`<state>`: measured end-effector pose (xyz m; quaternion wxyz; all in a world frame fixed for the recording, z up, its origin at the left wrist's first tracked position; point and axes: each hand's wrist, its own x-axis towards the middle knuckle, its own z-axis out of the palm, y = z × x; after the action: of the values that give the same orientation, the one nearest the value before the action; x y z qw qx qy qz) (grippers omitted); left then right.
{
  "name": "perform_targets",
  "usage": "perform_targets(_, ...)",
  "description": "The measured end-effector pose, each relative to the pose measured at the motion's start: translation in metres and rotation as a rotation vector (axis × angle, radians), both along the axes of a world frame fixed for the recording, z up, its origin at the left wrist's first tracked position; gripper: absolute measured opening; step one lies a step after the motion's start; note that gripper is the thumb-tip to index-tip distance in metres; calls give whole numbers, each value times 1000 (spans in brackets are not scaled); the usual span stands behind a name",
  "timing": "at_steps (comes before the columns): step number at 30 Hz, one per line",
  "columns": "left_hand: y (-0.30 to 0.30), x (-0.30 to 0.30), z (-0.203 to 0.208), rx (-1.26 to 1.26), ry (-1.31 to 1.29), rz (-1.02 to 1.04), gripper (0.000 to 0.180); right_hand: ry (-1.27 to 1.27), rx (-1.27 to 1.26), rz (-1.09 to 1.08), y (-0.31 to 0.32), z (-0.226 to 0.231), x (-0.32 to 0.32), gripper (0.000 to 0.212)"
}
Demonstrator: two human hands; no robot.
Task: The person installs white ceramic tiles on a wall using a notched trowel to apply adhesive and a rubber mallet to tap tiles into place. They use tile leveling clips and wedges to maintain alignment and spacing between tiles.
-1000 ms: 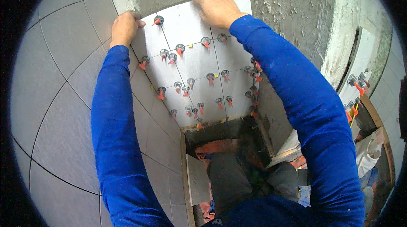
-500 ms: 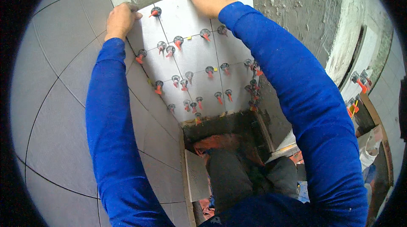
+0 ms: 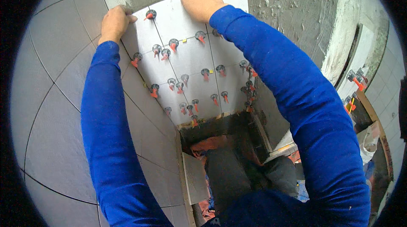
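My left hand (image 3: 115, 22) is at the upper left corner of the tiled wall, fingers curled at the top edge and thumb against the face of the light grey corner tile (image 3: 139, 30). Farther right, my right hand (image 3: 201, 3) bends over the top edge of the middle top-row tile (image 3: 171, 19), near its joint with the right-hand tile (image 3: 233, 4). The fingertips of both hands are partly hidden. Tile levelling clips (image 3: 150, 14) with black discs and red handles stick out along the joints. Small yellow spacers (image 3: 184, 40) sit in some joints.
Large grey tiles (image 3: 63, 112) cover the left wall. Rough cement (image 3: 292, 11) lies above and right of the tiles. Below is a dark recess (image 3: 212, 125) with reddish cloth (image 3: 207, 144). More clips (image 3: 356, 79) and a white bag (image 3: 369, 142) are at the right.
The tiled wall and both hands appear slightly farther left in the picture. Both hands keep nearly the same places on the top edge.
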<state>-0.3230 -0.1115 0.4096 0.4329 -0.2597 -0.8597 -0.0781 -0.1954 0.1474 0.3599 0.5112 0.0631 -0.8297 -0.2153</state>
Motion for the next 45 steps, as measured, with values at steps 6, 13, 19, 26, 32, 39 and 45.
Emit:
perform_targets(6,0,4,-9,39,111,-31,31,-169,-149,-75,-27,6,22,26)
perform_targets(13,3,21,-11,49,115,-75,30,156,-427,627,-51,-120,185,47)
perform_targets(19,0,17,5,38,66,-105,24,365,-677,270,24,-183,382,21)
perform_targets(26,40,28,3,15,88,-322,35,841,-1025,-96,116,-250,448,18)
perform_targets(32,79,54,-1,7,82,-190,39,831,-1096,-197,156,-294,469,19)
perform_targets(39,82,173,-133,936,403,-574,33,677,-1400,-180,155,-403,507,27)
perform_targets(45,152,249,-400,931,-486,-524,22,305,-1674,42,111,-506,498,16)
